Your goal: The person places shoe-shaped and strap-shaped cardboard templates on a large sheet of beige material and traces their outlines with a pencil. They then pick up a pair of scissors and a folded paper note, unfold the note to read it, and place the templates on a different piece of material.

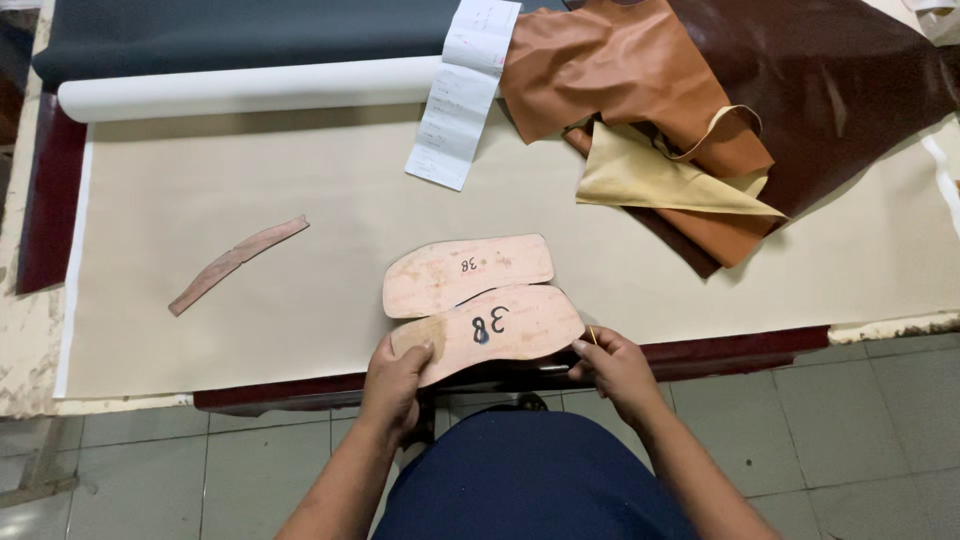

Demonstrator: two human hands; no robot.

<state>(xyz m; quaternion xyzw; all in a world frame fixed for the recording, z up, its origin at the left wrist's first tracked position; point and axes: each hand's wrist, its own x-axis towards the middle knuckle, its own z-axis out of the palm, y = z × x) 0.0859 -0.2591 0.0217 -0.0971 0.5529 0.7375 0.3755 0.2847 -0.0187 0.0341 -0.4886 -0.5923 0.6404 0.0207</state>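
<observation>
1. The left hand [398, 378] pinches the left end of a flat, pinkish-brown, sole-shaped cardboard pattern [495, 330], thumb on top and fingers curled beneath.
2. The right hand [615, 365] touches the same pattern's rounded right end with its fingertips; a thin yellowish pencil [592, 335] pokes up between its fingers, which are loosely bent around it.
3. This pattern sits at the near edge of the table, partly overhanging it. Its long axis runs left to right, tilted slightly, the right end farther from the person.
4. A second sole-shaped cardboard pattern [465, 272] lies flat just behind it, partly overlapped, long axis also left to right.
5. A narrow curved cardboard strip [238, 262] lies well apart to the left.
6. The table is covered by a beige sheet [250, 180] with a dark red edge showing.
7. At the far side lie a white roll [250, 88], dark grey fabric [230, 35], a white paper slip [462, 90], and tan [620, 70], dark brown [830, 90] and pale yellow leather pieces [650, 180].
8. The floor is grey tile [860, 450].
</observation>
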